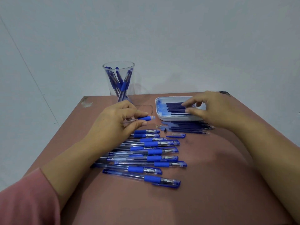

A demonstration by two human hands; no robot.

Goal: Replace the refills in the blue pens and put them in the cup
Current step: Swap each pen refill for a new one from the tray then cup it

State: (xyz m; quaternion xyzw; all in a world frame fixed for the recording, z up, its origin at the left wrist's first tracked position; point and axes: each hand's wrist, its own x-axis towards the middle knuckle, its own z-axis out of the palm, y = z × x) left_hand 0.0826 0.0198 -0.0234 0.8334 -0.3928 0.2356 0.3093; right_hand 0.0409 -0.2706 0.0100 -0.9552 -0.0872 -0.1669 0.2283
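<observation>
On the brown bench (211, 184), the clear plastic cup (119, 78) stands at eleven o'clock and the white tray (158, 111) of dark-blue refills (175, 108) at one. The blue-gripped clear pen barrel (145, 118) is pinched by the left hand (113, 122). The right hand (215, 109) is half-curled over the refills; whether one is grasped cannot be told. A single refill should be separated out.

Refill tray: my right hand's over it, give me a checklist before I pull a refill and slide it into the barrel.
1. Left hand grips the pen barrel, grip end toward the tray: ok.
2. Barrel empty of its old refill: cannot tell.
3. Refills left in the white tray: ok.
4. Right hand pinching just one refill: cannot tell.
5. Tip cone and cap lying near the tray: ok.
6. Cup upright, pens in it: ok.
</observation>
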